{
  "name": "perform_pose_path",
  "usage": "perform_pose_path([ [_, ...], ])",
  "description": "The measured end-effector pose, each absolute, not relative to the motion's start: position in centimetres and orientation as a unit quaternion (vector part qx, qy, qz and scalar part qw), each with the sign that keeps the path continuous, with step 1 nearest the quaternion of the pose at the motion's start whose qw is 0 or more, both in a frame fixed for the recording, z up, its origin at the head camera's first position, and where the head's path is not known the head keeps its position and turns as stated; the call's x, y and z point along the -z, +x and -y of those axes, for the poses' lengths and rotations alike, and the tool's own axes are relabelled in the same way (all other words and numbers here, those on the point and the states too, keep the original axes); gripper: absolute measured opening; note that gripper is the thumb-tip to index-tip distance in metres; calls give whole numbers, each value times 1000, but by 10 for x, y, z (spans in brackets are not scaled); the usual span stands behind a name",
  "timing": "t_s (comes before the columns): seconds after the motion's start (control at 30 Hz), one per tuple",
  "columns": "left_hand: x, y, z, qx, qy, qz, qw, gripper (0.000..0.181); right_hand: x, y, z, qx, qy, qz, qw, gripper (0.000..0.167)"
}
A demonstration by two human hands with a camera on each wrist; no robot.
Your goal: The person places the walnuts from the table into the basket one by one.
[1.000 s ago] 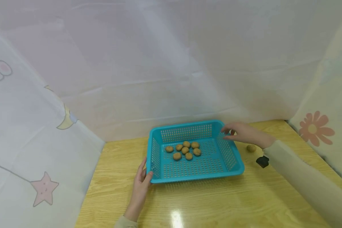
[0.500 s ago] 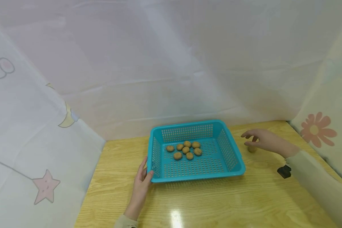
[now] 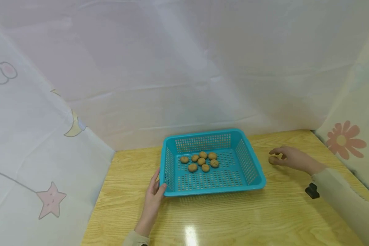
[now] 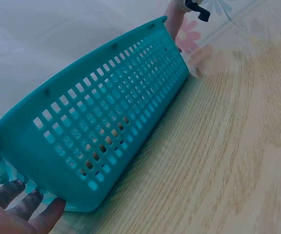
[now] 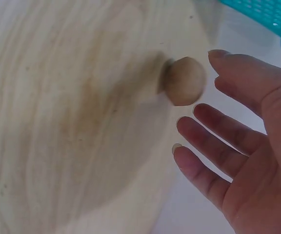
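A blue plastic basket [image 3: 215,191] with perforated walls stands on the wooden table, and several brown walnuts [image 3: 201,161] lie inside it. My left hand [image 3: 151,203] grips its left rim near the front corner, thumb over the rim and fingers against the outside wall. To the right of the basket, my right hand [image 3: 296,160] is beside a loose walnut [image 3: 272,160] on the table. In the right wrist view its fingers are spread and relaxed around the near side of that walnut [image 5: 185,81], with a small gap visible between them.
The wooden table [image 3: 233,218] extends in front of the basket and to both sides. Behind it hangs a pale cloth wall [image 3: 184,85], with printed side sheets at left and right. A dark device [image 3: 312,190] is strapped at the right wrist.
My right hand has moved from above the basket's right rim rightward and down to the loose walnut. The left hand keeps its grip, and the basket stays in place.
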State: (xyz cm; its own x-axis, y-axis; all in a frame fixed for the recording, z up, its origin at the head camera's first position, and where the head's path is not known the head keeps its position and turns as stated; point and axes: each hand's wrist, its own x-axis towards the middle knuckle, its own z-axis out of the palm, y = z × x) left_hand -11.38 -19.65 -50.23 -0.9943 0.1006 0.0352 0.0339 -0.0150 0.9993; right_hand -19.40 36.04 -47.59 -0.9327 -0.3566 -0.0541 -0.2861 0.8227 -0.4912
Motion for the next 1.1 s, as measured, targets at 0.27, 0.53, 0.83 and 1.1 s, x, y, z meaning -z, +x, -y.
perform_pose_path([
  [0.27,502,-114,196,-716,44,-697,29,68,496,-204,-367,244,-183,-950,62,35],
  [0.53,503,-114,196,-717,39,-695,30,67,502,-203,-368,265,-176,-946,67,31],
  [0.83,502,-115,196,-708,36,-705,23,68,483,-200,-359,248,-198,-948,35,27],
  [1.1,501,-113,196,-710,37,-703,27,69,456,-191,-349,225,-206,-952,22,31],
])
